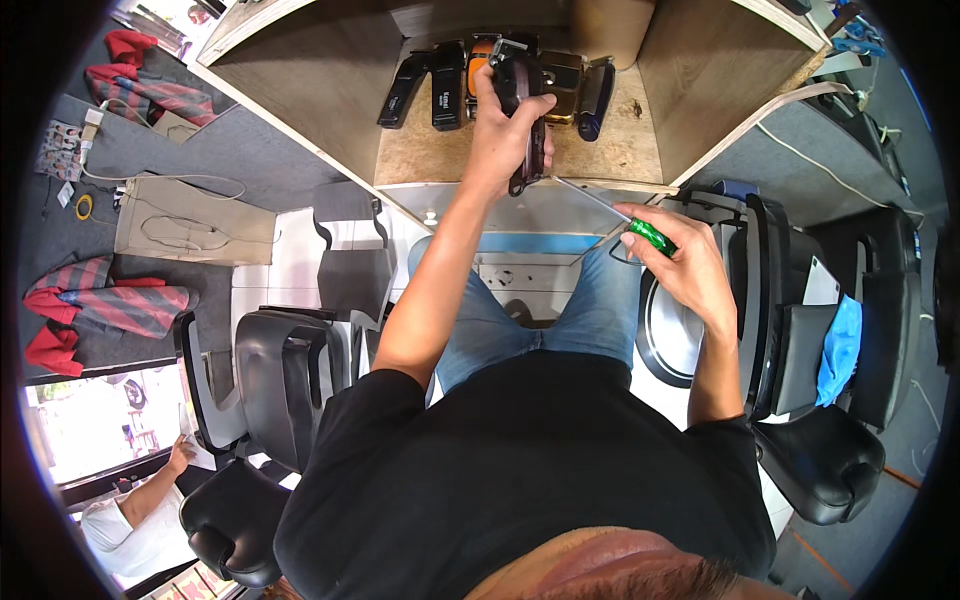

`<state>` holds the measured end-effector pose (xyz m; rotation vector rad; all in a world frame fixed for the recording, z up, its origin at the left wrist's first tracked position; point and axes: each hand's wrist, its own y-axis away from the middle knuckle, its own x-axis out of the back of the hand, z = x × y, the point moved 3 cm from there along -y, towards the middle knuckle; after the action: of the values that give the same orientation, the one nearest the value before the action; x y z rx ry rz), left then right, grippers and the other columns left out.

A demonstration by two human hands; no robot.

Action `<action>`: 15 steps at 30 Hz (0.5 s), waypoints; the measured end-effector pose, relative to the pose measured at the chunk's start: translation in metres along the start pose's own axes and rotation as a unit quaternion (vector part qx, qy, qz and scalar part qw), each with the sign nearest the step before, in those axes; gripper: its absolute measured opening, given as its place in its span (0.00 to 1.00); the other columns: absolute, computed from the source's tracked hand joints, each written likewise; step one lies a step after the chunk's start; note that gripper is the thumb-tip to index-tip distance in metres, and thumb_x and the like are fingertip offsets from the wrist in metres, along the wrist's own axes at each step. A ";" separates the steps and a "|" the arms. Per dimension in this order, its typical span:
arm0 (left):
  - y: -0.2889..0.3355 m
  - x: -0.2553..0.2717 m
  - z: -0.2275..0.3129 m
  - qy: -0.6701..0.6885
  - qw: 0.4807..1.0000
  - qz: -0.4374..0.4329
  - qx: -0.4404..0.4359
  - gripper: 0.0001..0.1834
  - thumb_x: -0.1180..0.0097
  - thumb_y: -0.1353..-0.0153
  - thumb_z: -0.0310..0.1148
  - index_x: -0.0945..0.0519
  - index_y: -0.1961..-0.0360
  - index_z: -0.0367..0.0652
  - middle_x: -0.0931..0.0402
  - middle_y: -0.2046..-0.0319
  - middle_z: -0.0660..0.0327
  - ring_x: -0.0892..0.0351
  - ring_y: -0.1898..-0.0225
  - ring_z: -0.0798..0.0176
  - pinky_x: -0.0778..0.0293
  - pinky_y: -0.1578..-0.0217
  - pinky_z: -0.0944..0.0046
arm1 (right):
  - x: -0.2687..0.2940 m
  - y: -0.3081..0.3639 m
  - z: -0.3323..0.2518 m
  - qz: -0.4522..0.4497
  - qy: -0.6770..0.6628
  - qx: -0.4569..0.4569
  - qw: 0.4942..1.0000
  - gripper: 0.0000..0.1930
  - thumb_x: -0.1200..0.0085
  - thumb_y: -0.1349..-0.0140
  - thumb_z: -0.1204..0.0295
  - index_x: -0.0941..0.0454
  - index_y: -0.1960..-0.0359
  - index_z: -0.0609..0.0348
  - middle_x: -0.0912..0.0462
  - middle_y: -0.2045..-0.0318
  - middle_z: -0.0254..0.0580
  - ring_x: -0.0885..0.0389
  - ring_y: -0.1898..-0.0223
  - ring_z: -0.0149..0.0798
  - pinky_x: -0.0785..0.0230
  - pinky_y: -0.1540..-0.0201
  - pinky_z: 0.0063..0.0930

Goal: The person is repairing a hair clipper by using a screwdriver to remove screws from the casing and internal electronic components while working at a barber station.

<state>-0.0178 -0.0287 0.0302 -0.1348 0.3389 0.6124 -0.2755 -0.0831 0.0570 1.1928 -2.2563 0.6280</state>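
Observation:
Over the wooden shelf (630, 125), my left hand (497, 140) is closed around a dark hair clipper (520, 80), its metal blade end pointing away from me. My right hand (695, 262) grips a screwdriver by its green handle (652, 237). The thin metal shaft slants left, with its tip close to the clipper's near end; I cannot tell whether they touch. Behind the held clipper, several other clippers lie in a row: a black one (404, 92), another black one (447, 95), a partly hidden orange one, a gold one (565, 82) and a dark one (597, 100).
Wooden side walls (310, 110) flank the shelf. A black barber chair (285, 385) stands at my left, and more black seating (825, 460) at my right, with a blue cloth (840, 350). Cables (200, 190) and a striped garment (110, 300) lie far left. Another person's arm (150, 495) shows lower left.

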 end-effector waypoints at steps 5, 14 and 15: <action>-0.001 0.003 0.000 0.000 1.000 0.002 -0.003 0.35 0.35 0.36 0.30 0.47 0.38 0.53 0.25 0.65 0.54 0.23 0.84 0.62 0.24 0.86 0.59 | -0.006 -0.003 0.003 0.003 0.032 0.002 0.999 0.18 0.33 0.33 0.66 0.13 0.41 0.49 0.11 0.62 0.48 0.19 0.73 0.47 0.25 0.63 0.38; 0.000 0.000 0.002 -0.004 1.000 -0.004 -0.018 0.34 0.35 0.36 0.29 0.47 0.39 0.53 0.26 0.64 0.54 0.23 0.84 0.62 0.24 0.86 0.59 | -0.007 -0.004 0.000 0.004 0.056 -0.010 0.998 0.18 0.33 0.33 0.66 0.13 0.41 0.45 0.20 0.73 0.45 0.25 0.76 0.45 0.29 0.65 0.39; 0.000 0.000 0.002 -0.005 1.000 -0.001 -0.017 0.34 0.35 0.36 0.29 0.47 0.39 0.53 0.25 0.65 0.54 0.23 0.84 0.62 0.25 0.86 0.60 | -0.005 -0.004 -0.002 0.004 0.056 -0.009 0.998 0.18 0.33 0.33 0.66 0.13 0.41 0.45 0.20 0.73 0.45 0.25 0.76 0.45 0.29 0.65 0.39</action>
<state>-0.0174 -0.0283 0.0317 -0.1654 0.3182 0.6163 -0.2687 -0.0808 0.0558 1.1122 -2.1691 0.6596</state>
